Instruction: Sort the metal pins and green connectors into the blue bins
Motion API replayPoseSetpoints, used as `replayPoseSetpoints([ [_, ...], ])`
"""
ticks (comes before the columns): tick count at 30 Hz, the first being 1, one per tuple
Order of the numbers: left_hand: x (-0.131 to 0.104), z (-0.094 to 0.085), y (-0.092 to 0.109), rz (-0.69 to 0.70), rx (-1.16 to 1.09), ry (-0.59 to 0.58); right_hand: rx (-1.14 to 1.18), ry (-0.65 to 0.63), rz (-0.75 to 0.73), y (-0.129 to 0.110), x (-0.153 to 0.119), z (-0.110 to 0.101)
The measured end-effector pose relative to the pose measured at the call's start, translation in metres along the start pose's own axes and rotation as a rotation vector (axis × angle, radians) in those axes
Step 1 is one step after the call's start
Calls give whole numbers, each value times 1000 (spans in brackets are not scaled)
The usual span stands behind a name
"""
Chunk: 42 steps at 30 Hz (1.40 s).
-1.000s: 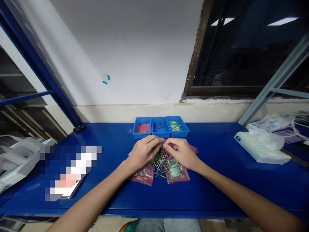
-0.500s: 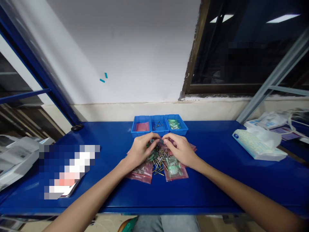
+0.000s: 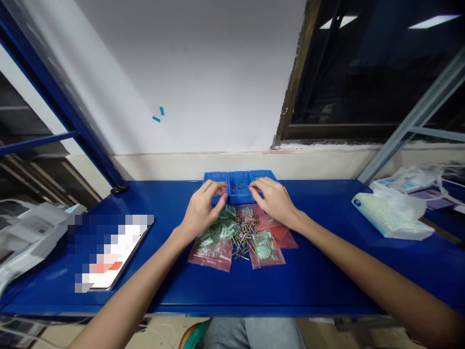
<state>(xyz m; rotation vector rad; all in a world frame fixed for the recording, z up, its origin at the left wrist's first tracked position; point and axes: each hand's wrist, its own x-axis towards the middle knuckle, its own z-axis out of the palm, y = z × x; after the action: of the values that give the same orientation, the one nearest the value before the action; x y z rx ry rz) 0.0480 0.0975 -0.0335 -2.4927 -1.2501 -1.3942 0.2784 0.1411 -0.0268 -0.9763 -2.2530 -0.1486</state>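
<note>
Along the back edge of the blue table, 3 blue bins stand touching in a row, seemingly so that both our hands reach them easily while their contents stay apart. We raise our left hand by the left bin, thumb and forefinger parted, with nothing that we can see between them. Our right hand reaches to the middle bin; a thin metal pin ends near its fingertips, but we cannot tell whether we pinch it or it lies inside. Nearer us, loose metal pins lie heaped between pink zip bags and green-tinted clear packets, probably central so that either hand gets at them. Our wrists spread outward, which leaves the heap uncovered.
</note>
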Motion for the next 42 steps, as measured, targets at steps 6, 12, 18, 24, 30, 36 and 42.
replayPoseSetpoints([
  [6,3,-17,-19,20,162,-82,-214,-90,-42,11,12,5],
  [12,3,-20,-22,76,243,-411,-100,-153,-115,-7,-35,-10],
  [18,-1,-11,-21,99,235,-505,13,-262,-130,-17,-42,-4],
  [24,-4,-6,-21,127,236,-509,53,-261,-140,-21,-44,0],
  [30,-7,-3,-22,102,224,-526,7,-266,-184,-22,-44,1],
  [36,-6,-2,-21,107,214,-536,17,-280,-146,-24,-42,-2],
  [42,-2,-4,-21,136,101,-476,10,-299,-151,-22,-42,-4],
])
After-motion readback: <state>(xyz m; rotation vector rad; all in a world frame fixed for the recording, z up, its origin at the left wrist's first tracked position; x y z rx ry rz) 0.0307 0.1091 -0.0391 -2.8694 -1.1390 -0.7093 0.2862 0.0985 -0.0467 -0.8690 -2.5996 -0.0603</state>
